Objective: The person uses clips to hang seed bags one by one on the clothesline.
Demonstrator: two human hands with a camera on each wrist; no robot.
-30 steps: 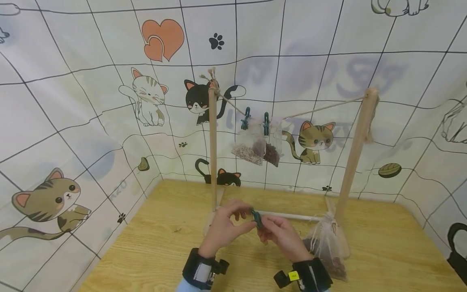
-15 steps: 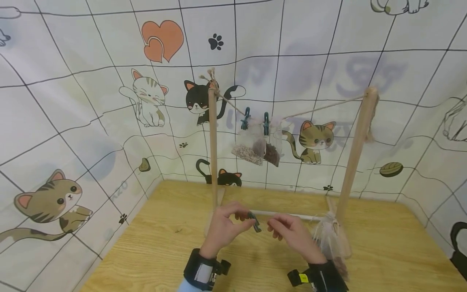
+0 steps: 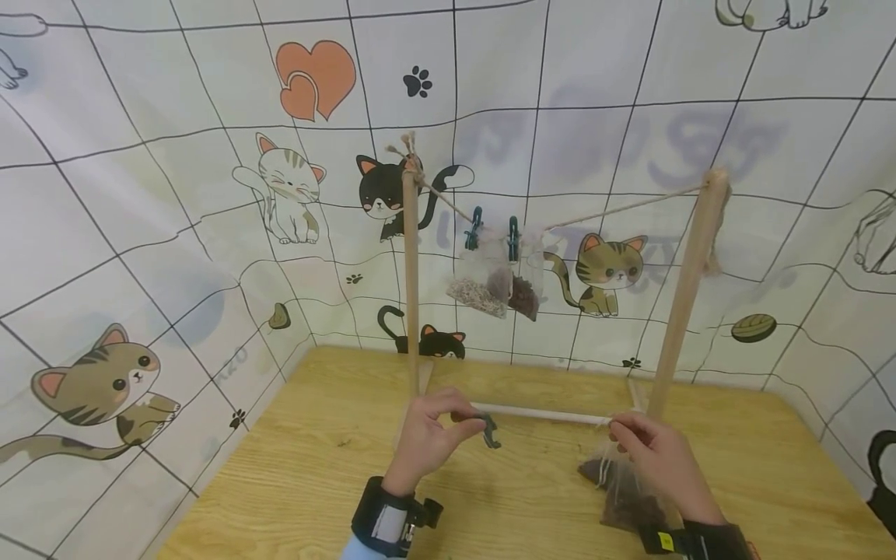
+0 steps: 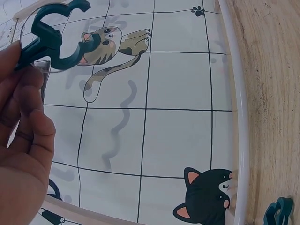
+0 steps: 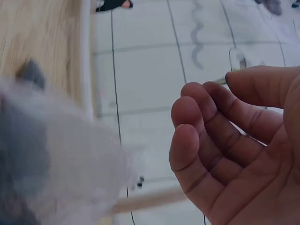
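My left hand (image 3: pixel 435 435) pinches a dark green clothespin (image 3: pixel 491 432) between thumb and fingers, above the table. In the left wrist view the clothespin's (image 4: pixel 51 40) two curved jaws stand spread apart. A sheer drawstring bag with dark contents (image 3: pixel 633 505) sits at the table's right, by the foot of the frame. My right hand (image 3: pixel 658 459) is over its top, fingers loosely bent. Seen from the right wrist, that hand (image 5: pixel 225 136) holds nothing, and a gap separates it from the blurred bag (image 5: pixel 84 154).
A wooden frame (image 3: pixel 411 295) carries a sagging rope (image 3: pixel 623 208). Two sheer bags (image 3: pixel 476 297) hang from it by green clothespins (image 3: pixel 513 239). A white rod (image 3: pixel 546 413) joins the frame's feet. Another green clothespin (image 4: pixel 278 213) lies on the table in the left wrist view.
My right hand has let go of the clothespin and moved right to the drawstring bag's top. The left hand keeps the clothespin in nearly the same place, turned slightly.
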